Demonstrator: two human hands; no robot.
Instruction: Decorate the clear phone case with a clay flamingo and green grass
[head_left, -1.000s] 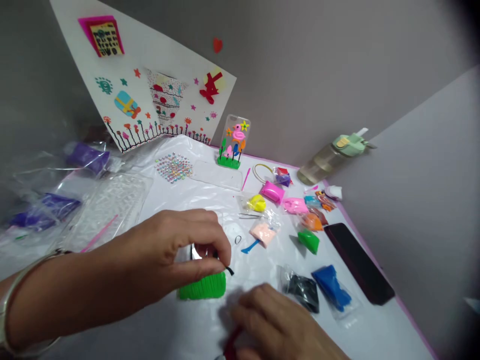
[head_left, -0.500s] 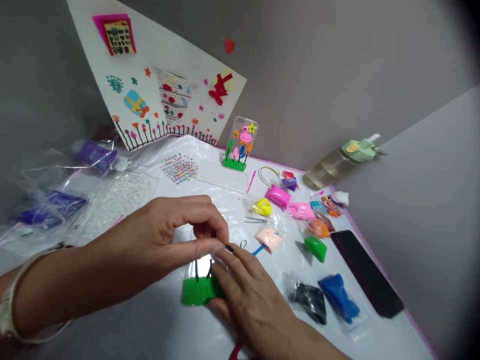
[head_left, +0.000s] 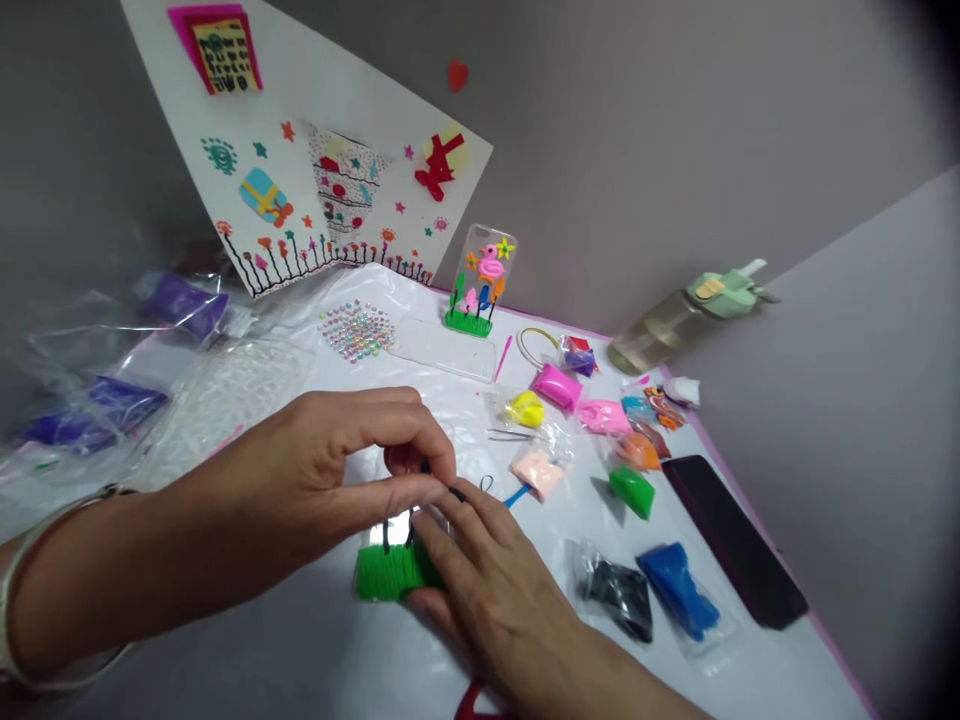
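Observation:
My left hand (head_left: 367,445) has its thumb and index finger closed together, with a small strip of black clay (head_left: 457,495) at the fingertips. My right hand (head_left: 487,580) lies over the right part of a clear phone case (head_left: 367,597), fingers across it and thumb at its lower edge. Green clay grass (head_left: 394,572) with scored lines covers the case's near end, and two thin black clay stems (head_left: 386,537) rise from it. The fingertips of both hands meet above the case. Much of the case's far part is hidden behind my left hand.
Bagged clay lies to the right: black (head_left: 619,598), blue (head_left: 681,590), green (head_left: 632,490). Beyond are a dark phone (head_left: 735,540) and a bottle (head_left: 660,325). A decorated case (head_left: 481,280) leans at the back near gems (head_left: 358,332). Red handles (head_left: 476,702) show in front.
The phone case and my right hand have shifted slightly left and toward the far side. My left hand keeps its pinch almost in place.

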